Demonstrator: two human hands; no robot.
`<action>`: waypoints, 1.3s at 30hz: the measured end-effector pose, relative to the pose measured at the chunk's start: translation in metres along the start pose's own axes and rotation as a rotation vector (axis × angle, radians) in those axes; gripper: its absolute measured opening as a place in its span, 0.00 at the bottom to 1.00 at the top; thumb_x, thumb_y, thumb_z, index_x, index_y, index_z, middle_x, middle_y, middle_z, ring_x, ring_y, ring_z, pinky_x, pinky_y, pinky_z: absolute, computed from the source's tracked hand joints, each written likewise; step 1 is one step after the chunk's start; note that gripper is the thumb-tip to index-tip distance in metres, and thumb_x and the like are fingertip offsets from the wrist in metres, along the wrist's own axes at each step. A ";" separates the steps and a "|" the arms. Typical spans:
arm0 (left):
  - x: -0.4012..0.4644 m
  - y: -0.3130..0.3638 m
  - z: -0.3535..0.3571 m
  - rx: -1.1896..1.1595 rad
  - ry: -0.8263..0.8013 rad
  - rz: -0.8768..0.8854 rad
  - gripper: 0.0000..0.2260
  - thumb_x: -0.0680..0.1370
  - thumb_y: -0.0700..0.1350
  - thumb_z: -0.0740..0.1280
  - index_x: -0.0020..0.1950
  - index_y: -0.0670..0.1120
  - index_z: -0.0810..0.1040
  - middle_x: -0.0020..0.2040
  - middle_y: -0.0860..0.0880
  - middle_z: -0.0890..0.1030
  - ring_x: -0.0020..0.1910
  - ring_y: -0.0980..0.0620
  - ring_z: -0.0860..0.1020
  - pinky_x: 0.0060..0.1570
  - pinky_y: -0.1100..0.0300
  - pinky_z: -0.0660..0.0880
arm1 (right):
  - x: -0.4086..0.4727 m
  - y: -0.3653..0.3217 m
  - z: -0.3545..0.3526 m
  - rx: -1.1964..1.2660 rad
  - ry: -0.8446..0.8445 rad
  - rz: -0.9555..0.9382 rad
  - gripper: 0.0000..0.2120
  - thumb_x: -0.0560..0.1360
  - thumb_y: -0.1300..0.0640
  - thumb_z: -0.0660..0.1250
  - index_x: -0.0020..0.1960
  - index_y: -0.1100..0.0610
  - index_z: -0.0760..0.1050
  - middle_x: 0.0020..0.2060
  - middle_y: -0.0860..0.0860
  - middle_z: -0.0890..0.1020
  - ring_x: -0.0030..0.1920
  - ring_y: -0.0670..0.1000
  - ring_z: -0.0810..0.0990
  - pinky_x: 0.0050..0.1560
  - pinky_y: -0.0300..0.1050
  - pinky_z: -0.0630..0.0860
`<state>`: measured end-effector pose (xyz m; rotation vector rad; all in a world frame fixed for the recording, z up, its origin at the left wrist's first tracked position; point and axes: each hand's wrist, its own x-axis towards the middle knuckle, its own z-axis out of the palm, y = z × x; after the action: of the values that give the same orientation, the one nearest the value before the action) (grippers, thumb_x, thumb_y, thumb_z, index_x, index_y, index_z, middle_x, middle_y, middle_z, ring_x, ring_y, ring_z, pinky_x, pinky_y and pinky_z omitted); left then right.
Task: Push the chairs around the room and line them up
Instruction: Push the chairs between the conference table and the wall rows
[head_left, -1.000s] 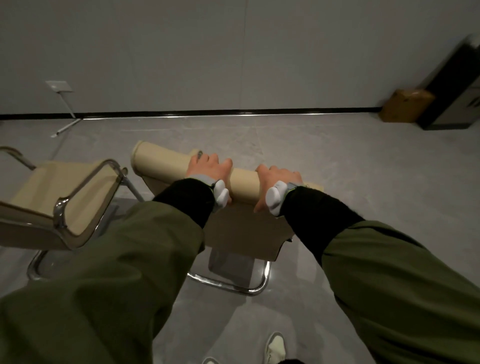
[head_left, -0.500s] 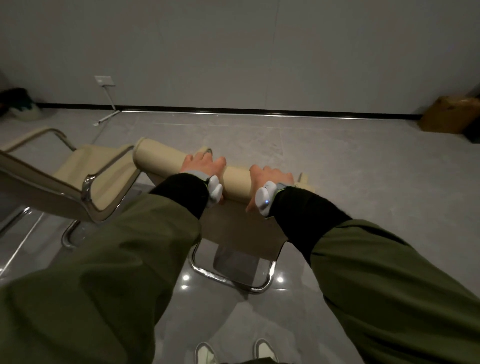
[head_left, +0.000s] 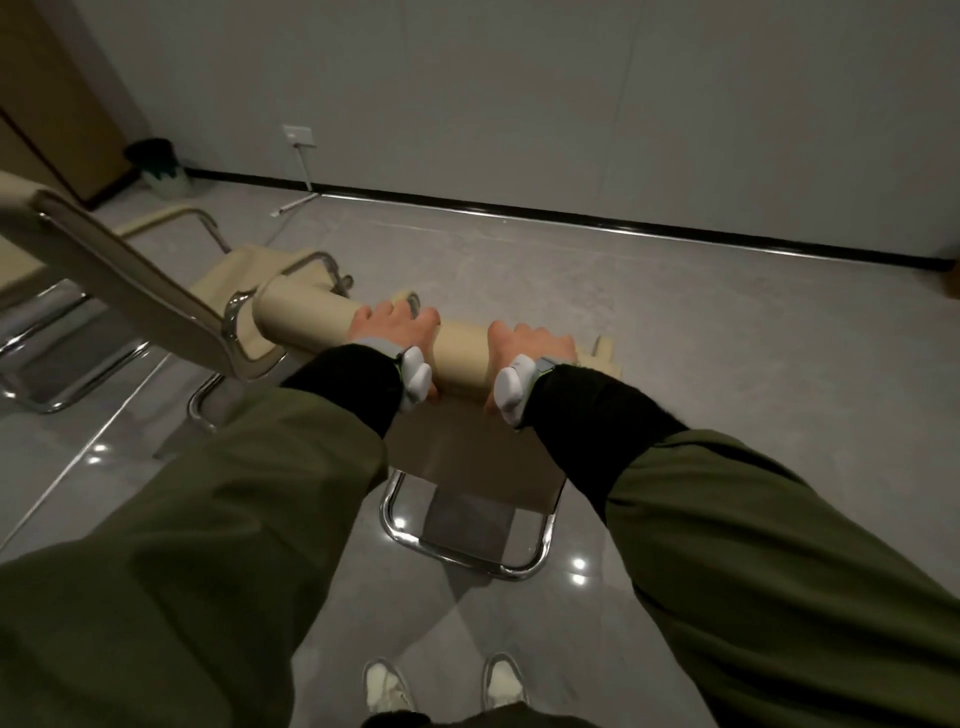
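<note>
A beige chair (head_left: 306, 319) with a chrome sled frame stands right in front of me, seen from behind and above. My left hand (head_left: 395, 325) and my right hand (head_left: 524, 340) both grip its rolled top edge, fingers curled over the far side. A second beige chair (head_left: 130, 280) with chrome armrests stands close on the left, its near armrest almost touching the chair I hold. Part of a third chair (head_left: 15, 270) shows at the far left edge.
A grey wall with a black skirting (head_left: 571, 215) runs across ahead. A wall socket (head_left: 298, 134) with a cable sits low on it. A dark bin (head_left: 158, 166) stands in the left corner beside a wooden door (head_left: 52, 104). A brown box (head_left: 950, 280) peeks in at right. Grey floor lies open to the right.
The held chair has slid left toward the second chair, and the view has swung left. The bin and door have come into sight. Both hands keep the same grip.
</note>
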<state>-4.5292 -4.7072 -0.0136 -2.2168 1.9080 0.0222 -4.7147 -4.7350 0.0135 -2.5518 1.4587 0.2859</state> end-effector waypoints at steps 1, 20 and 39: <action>-0.006 0.000 0.001 -0.005 0.002 -0.014 0.37 0.60 0.63 0.77 0.63 0.53 0.67 0.59 0.44 0.73 0.59 0.40 0.72 0.59 0.46 0.68 | -0.003 -0.002 0.001 -0.004 0.003 -0.008 0.30 0.57 0.50 0.77 0.51 0.52 0.62 0.45 0.53 0.71 0.45 0.59 0.74 0.45 0.49 0.68; -0.149 -0.029 0.028 -0.123 -0.009 -0.220 0.37 0.61 0.60 0.77 0.63 0.52 0.66 0.63 0.44 0.72 0.65 0.40 0.69 0.61 0.43 0.64 | -0.058 -0.077 0.031 -0.153 -0.028 -0.166 0.33 0.63 0.48 0.77 0.63 0.50 0.64 0.54 0.55 0.74 0.54 0.60 0.75 0.48 0.52 0.67; -0.231 0.002 0.031 -0.175 -0.063 -0.586 0.41 0.57 0.64 0.80 0.63 0.52 0.66 0.61 0.45 0.73 0.62 0.42 0.71 0.58 0.44 0.66 | -0.068 -0.091 0.039 -0.265 -0.027 -0.512 0.40 0.59 0.42 0.79 0.66 0.46 0.66 0.59 0.53 0.75 0.60 0.60 0.75 0.62 0.59 0.71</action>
<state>-4.5643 -4.4767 -0.0091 -2.7665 1.2008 0.1680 -4.6730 -4.6229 -0.0006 -2.9986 0.7513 0.4516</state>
